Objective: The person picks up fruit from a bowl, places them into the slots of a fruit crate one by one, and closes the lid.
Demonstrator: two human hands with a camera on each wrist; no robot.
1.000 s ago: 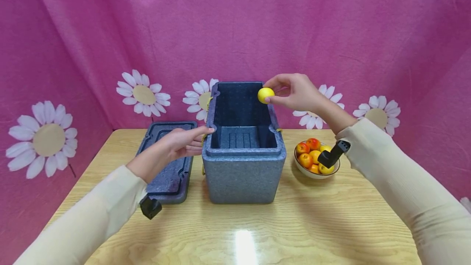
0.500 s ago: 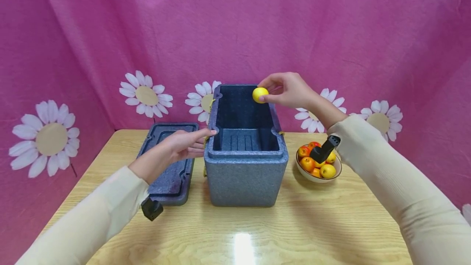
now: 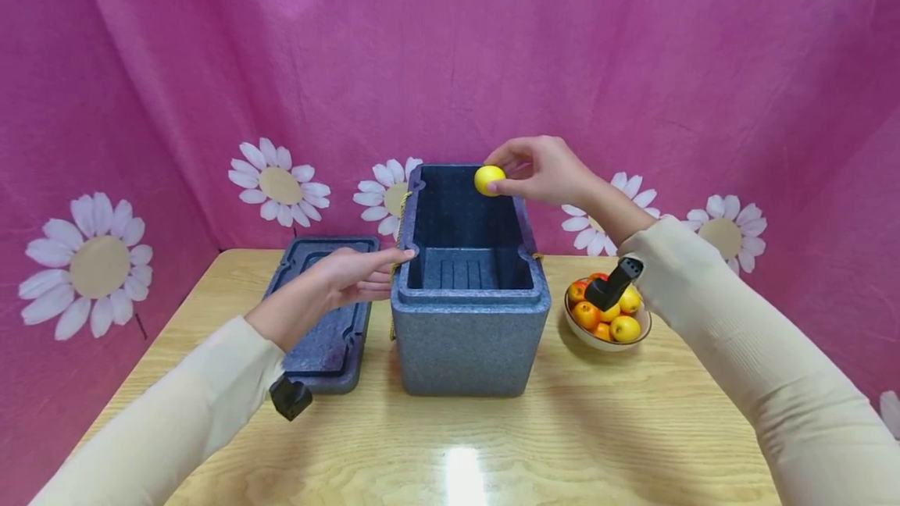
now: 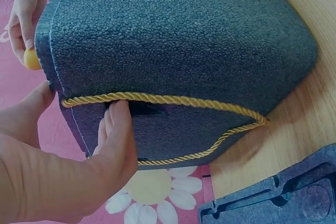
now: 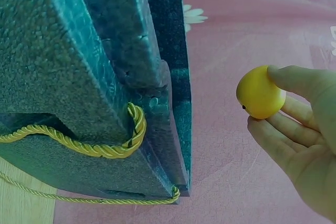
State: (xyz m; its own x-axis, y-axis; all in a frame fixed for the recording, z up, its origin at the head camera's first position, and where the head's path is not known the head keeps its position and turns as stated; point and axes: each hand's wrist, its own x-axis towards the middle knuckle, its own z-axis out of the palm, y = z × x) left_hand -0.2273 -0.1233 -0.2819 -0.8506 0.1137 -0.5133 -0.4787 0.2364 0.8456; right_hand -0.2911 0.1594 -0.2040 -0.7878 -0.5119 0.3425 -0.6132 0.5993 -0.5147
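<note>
In the head view my right hand (image 3: 544, 170) pinches a round yellow fruit (image 3: 489, 179) between thumb and fingertips, above the far right part of an open grey foam box (image 3: 469, 350). A small dark spot marks the fruit (image 5: 261, 92) in the right wrist view. On the box's left side, my left hand (image 3: 355, 276) has its thumb at the rim. Its fingers (image 4: 118, 124) lie nearly straight against the outer wall, by a yellow rope (image 4: 184, 100). The part of the box floor that shows is bare and ribbed.
The grey foam lid (image 3: 316, 342) lies on the wooden table (image 3: 351, 451) left of the box. A bowl (image 3: 598, 340) of red, orange and yellow fruit stands at the right, partly behind the right wrist's black camera (image 3: 613, 285). Behind hangs a pink cloth (image 3: 450, 53) with daisies.
My right hand has moved left with the yellow fruit, from the box's right rim to over its opening. The left hand keeps its place on the box; the view has shifted slightly.
</note>
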